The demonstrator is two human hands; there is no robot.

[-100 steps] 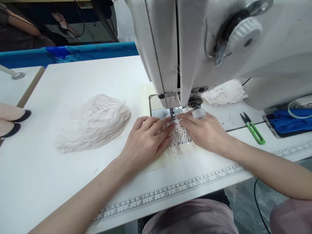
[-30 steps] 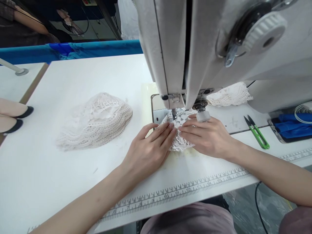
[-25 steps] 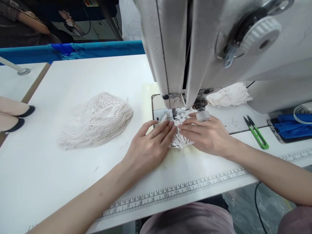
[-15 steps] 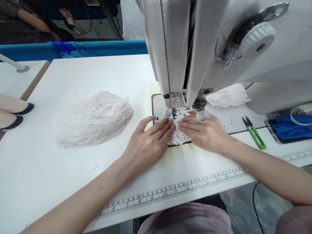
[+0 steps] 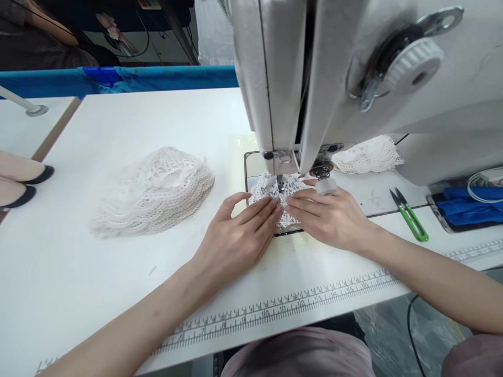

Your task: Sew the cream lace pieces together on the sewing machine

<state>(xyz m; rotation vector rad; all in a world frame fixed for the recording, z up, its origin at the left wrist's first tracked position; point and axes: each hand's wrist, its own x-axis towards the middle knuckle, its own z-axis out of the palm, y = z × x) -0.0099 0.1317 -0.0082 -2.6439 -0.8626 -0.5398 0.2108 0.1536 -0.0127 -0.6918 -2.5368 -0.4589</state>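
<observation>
A small piece of white lace lies under the presser foot of the sewing machine. Fingers stretched out flat, my left hand presses on the lace's near left part, its thumb off to the side. My right hand rests with extended fingers on the lace's right part, just below the machine's round white knob. The two sets of fingertips almost meet in front of the foot. Part of the lace is hidden beneath both hands.
A heap of white lace pieces sits left of the machine, and another lace piece lies behind its head. Green thread snips lie at the right, beside a tray with blue cloth. A printed ruler runs along the table's front edge.
The lace has shifted away from me and to the left under the foot, showing more beyond my left fingers. My left hand has moved slightly nearer to me; my right hand has barely moved.
</observation>
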